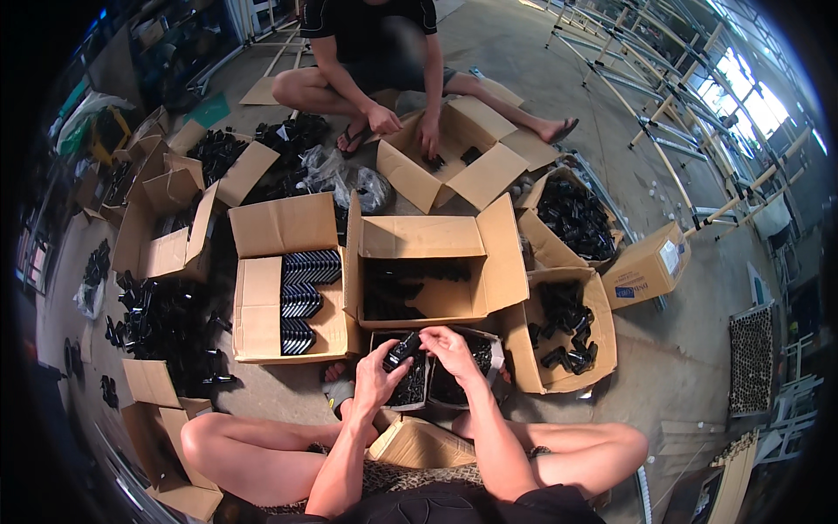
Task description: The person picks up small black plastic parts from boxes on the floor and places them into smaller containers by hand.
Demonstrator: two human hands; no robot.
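Head, black part (402, 350), long axis — forward-right

Black top (454, 506) (faintly seamed), grey sandal (337, 398).

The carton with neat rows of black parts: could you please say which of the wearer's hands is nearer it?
Left: the left hand, gripping a black part, is beside the carton's near right corner; the right hand is farther right.

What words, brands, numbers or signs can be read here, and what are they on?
Closed brown cardboard carton, right side: blue print with lettering, not copied here.
White rectangular label on it: too small to read.
Glossy black part in the left hand: any marking too small to read.
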